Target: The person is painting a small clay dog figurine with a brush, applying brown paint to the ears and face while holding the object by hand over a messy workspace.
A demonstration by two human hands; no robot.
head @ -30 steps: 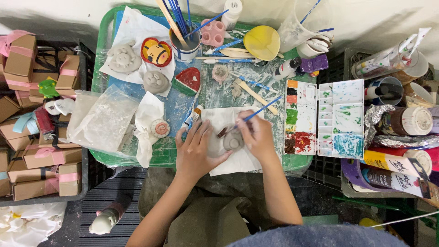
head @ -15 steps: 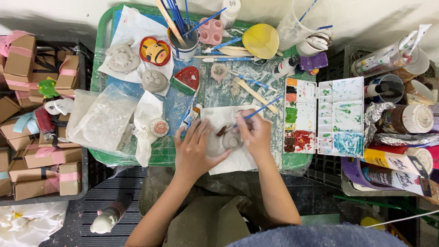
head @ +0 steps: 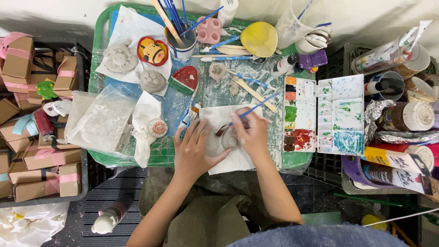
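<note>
My left hand [head: 195,148] lies flat with fingers spread on a white paper sheet [head: 215,120] and steadies a small grey clay piece [head: 229,139]. My right hand [head: 251,130] grips a thin blue paintbrush [head: 260,104], whose tip meets the clay piece. Both hands work at the front middle of a green table [head: 103,50] covered in clear plastic.
A white paint palette [head: 324,114] lies right of my hands. Painted and grey clay figures [head: 153,50], a cup of brushes [head: 180,43], a yellow bowl [head: 259,39] and a plastic bag [head: 100,121] fill the table. Cardboard boxes [head: 20,59] stand left; paint bottles [head: 393,160] right.
My hands stay on the clay piece; the right hand and brush shift only slightly. Nothing else has moved.
</note>
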